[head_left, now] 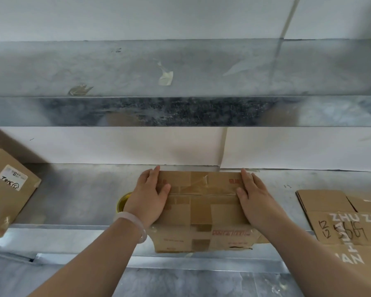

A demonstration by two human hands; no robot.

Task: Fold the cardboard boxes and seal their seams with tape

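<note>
The box (pixel 201 202) sits mid-tabletop (pixel 79 196), close to the wall (pixel 116 146), and its near face hangs over the front edge. The left hand (pixel 152 196) and right hand (pixel 255 200) lie one on each end of its top. The palms are down and the fingers straight, so they press rather than grip, and neither holds anything.

The box looks light. It is thin, reused cardboard, patched with old tape strips and ragged along its lower edge. It will likely give under a hard push in the middle, and the flaps may spring up once released. The ends, over the side walls, seem the firmest place to hold, and holding there leaves the centre seam bare for taping. The tape roll (pixel 123 202) lies just beside the box's left end, half hidden behind the left wrist.

The tabletop is dull galvanised sheet metal and probably slick, so the box could slide when pushed; the wall might serve as a stop. A shelf (pixel 201 61) of the same metal runs above, with tape scraps (pixel 165 77) stuck to it. A labelled carton (pixel 9 185) stands at the left, and flat cardboard (pixel 341 224) with handwriting on it is stacked at the right.
</note>
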